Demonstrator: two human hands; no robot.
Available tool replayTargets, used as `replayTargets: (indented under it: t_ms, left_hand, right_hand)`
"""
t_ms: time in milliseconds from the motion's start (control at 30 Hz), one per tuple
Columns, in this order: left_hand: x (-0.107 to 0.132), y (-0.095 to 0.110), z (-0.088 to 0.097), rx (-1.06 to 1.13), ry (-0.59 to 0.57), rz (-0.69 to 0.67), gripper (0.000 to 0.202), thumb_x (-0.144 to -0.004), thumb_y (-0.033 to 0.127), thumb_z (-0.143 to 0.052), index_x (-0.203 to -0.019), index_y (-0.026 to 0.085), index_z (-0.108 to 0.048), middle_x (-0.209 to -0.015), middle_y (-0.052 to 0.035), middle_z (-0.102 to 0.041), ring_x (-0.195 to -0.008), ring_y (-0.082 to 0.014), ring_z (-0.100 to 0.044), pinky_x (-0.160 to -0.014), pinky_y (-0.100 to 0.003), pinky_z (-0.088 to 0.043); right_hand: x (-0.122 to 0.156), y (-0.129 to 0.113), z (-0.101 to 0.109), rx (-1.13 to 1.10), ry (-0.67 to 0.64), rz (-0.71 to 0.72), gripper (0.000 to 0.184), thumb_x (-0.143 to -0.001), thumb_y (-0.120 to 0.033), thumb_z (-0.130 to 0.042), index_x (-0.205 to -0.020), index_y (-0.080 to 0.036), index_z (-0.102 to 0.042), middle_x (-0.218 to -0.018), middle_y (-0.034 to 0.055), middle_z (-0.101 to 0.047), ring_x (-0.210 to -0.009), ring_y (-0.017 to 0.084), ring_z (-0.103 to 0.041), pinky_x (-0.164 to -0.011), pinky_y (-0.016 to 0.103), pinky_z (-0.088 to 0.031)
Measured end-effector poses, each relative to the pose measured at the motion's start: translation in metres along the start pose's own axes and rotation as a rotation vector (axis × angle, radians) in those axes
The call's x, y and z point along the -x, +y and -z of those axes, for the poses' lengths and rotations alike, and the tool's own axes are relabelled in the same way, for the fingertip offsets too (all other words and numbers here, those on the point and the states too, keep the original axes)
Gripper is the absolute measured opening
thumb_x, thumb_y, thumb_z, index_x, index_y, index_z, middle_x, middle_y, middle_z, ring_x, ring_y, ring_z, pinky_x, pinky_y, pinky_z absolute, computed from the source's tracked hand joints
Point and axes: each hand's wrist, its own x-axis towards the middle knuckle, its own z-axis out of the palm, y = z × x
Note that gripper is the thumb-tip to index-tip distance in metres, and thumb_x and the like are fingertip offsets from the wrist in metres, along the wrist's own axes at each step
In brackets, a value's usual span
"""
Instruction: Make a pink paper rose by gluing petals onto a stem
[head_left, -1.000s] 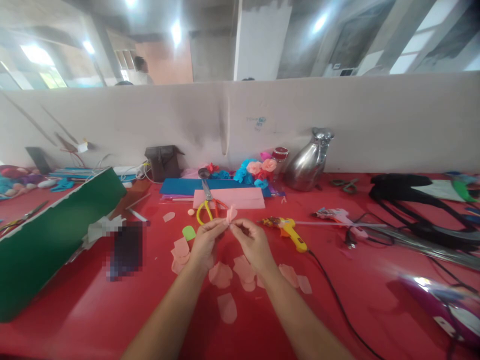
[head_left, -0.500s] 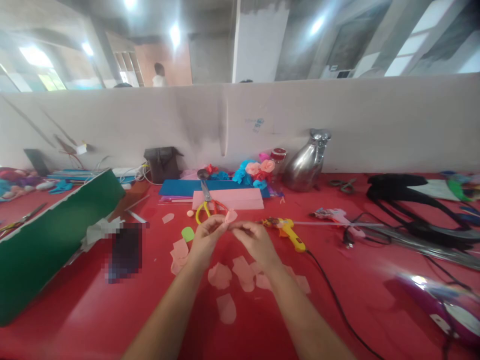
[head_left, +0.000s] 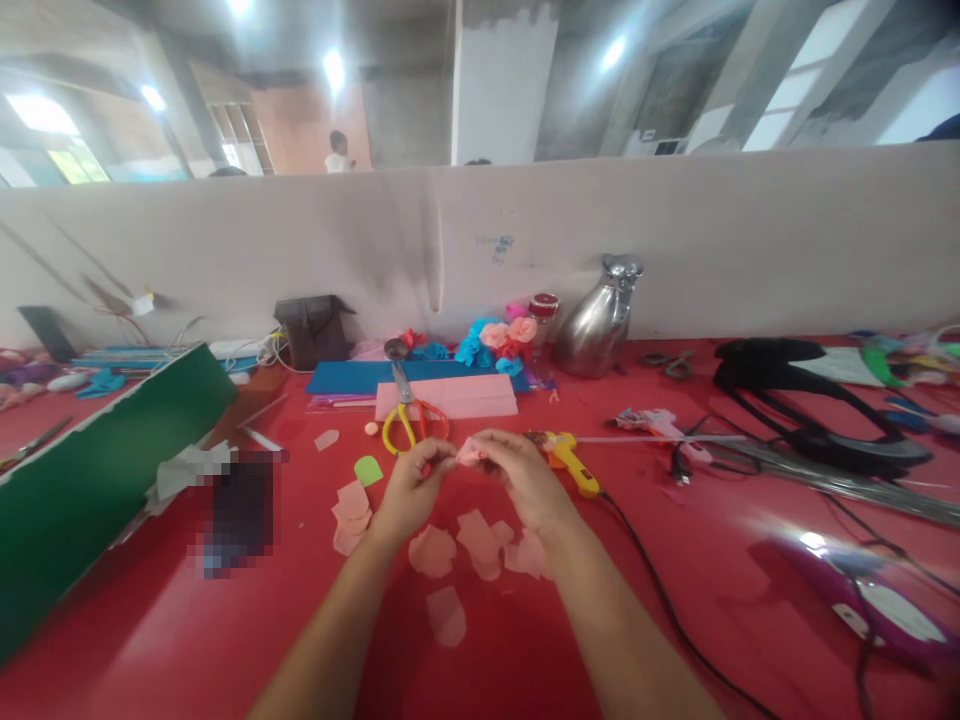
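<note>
A small pink crepe-paper flower bud (head_left: 470, 452) is held up between my hands, above the red table. My right hand (head_left: 525, 480) pinches it from the right, fingers curled behind it. With thumb and forefinger closed at its left end is my left hand (head_left: 412, 490). Cut pink paper petals (head_left: 480, 540) lie below my wrists, and another stack of petals (head_left: 351, 515) sits left of my left hand beside a green paper piece (head_left: 368, 470). Just beyond my fingers rest scissors (head_left: 405, 410) with yellow and red handles. A yellow glue gun (head_left: 574, 465) lies right of my right hand.
Behind the scissors are pink paper (head_left: 480, 395), a blue sheet (head_left: 337, 378) and finished paper flowers (head_left: 499, 345). A steel jug (head_left: 600, 320) stands at the back, near a pink glue gun (head_left: 660, 425). A green board (head_left: 120, 490) leans at left; cords cross the right side.
The bud has turned and dropped slightly; it now sits more in my right fingers. My left fingertips have shifted to its left end. The view has swung slightly right.
</note>
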Motion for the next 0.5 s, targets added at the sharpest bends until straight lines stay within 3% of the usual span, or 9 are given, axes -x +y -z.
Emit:
replayTargets:
  t_ms: [233, 500]
  left_hand:
    - [0.0, 0.004, 0.002, 0.03, 0.037, 0.035, 0.009, -0.074, 0.023, -0.059, -0.073, 0.019, -0.067, -0.072, -0.0022, -0.06, -0.069, -0.0141, -0.049, -0.068, -0.024, -0.037]
    - [0.0, 0.003, 0.004, 0.017, 0.047, 0.029, 0.008, -0.072, 0.022, -0.06, -0.072, 0.019, -0.068, -0.071, -0.0015, -0.06, -0.068, -0.0137, -0.05, -0.066, -0.024, -0.037]
  right_hand:
    - [0.001, -0.006, 0.002, 0.127, 0.041, 0.056, 0.016, -0.073, -0.032, -0.062, -0.077, -0.019, -0.07, -0.071, 0.0022, -0.069, -0.07, 0.015, -0.061, -0.069, 0.028, -0.044]
    - [0.004, -0.014, 0.01, 0.27, -0.037, 0.201, 0.013, -0.076, -0.027, -0.061, -0.084, -0.021, -0.07, -0.086, 0.0025, -0.071, -0.083, 0.017, -0.064, -0.078, 0.031, -0.047]
